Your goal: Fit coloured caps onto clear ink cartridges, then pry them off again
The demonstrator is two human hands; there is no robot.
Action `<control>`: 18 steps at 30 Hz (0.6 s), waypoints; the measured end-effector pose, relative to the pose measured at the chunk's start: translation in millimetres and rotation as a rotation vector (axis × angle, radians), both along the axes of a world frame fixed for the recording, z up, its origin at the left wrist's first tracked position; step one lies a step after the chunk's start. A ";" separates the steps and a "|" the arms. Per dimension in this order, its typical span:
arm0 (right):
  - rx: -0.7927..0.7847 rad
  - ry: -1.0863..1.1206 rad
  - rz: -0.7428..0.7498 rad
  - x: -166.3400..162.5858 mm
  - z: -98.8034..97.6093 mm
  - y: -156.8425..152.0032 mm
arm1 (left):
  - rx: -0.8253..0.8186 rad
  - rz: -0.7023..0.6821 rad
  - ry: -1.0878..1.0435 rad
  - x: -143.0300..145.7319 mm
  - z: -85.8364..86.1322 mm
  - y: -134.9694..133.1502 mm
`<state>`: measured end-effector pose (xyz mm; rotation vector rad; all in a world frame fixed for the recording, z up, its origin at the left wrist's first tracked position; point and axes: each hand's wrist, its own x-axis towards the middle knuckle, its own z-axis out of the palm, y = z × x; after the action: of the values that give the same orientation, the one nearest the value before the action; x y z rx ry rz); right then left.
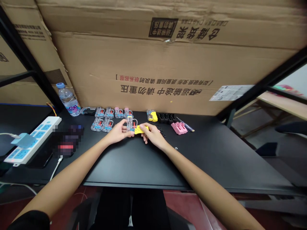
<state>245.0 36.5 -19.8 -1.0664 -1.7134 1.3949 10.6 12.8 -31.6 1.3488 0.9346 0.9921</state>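
Observation:
My left hand (119, 131) is closed on a clear plastic case (130, 124) with red and blue parts inside. In my right hand (153, 134) is a flat yellow plastic piece (141, 129), pinched between thumb and fingers. The yellow piece sits right beside the clear case; whether they are joined I cannot tell. Several similar clear cases (107, 125) stand to the left of my hands, some with pink parts. Beyond my right hand lies another clear case with a yellow part (152, 116).
Right of my hands are black plastic parts (167, 117), pink parts (179, 128) and a screwdriver (188, 125). At left stand a water bottle (68, 99), a power strip (35, 137) and a phone (69, 140) with a cable. A large cardboard sheet (144, 60) rises behind the black table (134, 166).

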 end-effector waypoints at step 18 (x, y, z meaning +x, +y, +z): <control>0.147 0.040 0.064 6.5 -4.6 4.2 | -0.002 0.027 -0.031 -0.4 4.7 0.1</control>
<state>251.5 40.7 -24.5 -0.9039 -1.8049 1.2983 10.2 12.9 -26.9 1.3189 0.9324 1.0298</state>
